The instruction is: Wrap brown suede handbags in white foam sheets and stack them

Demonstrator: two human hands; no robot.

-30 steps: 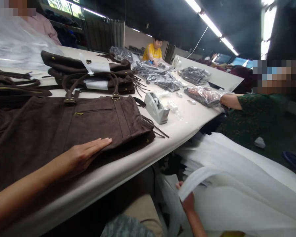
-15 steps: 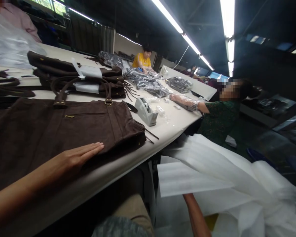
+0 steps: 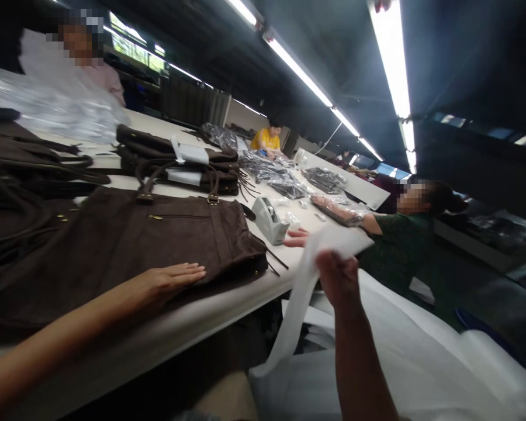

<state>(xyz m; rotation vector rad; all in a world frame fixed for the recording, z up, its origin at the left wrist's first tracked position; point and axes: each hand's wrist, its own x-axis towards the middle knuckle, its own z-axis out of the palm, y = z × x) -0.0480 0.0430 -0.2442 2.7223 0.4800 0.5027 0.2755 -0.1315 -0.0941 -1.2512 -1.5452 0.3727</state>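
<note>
A dark brown handbag (image 3: 175, 245) with two handles and a small zip lies flat along the table's front edge. My left hand (image 3: 170, 282) rests on its lower part, fingers stretched out and flat. To the right, in front of the table edge, my right hand (image 3: 339, 275) is raised and closed on a strip of white foam sheet (image 3: 300, 298), blurred by motion. The strip hangs down from the fist toward a heap of white foam sheets (image 3: 421, 351) below. A grey tape dispenser (image 3: 269, 221) stands just beyond the bag's right end.
Behind the bag are stacked brown bags (image 3: 179, 166) with white wraps. More bags (image 3: 21, 199) lie at left, near clear plastic (image 3: 61, 111). Plastic-wrapped bags (image 3: 272, 175) lie farther along the table. Co-workers stand at far left, at the far end and at right (image 3: 403, 245).
My right hand has risen from the foam heap with a strip of white sheet in it. My left hand stays flat on the handbag. The view has swung left.
</note>
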